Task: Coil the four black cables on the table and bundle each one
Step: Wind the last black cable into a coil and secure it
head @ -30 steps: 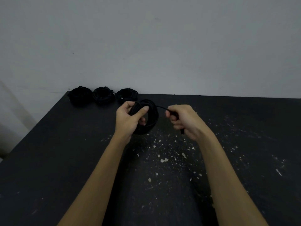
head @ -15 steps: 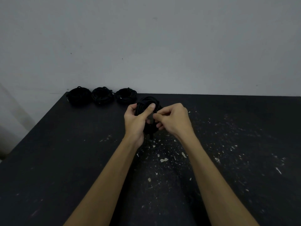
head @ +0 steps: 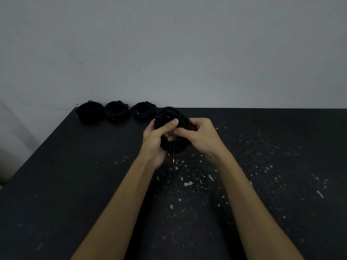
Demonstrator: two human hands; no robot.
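Right hand (head: 199, 136) closed in; both hands grip coil (head: 170, 114).

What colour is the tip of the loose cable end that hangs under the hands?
Silvery, on a black cable end; seen in the head view.

Three coiled black cable bundles (head: 90, 112) (head: 117, 111) (head: 144, 110) are sitting in a row along the far left edge of the surface (head: 281, 166), just beside the wall (head: 187, 53). The coil (head: 170, 114) in both hands is hanging just right of that row, blocking passage there. Right of the row, the surface is lying open, speckled only with pale flecks.
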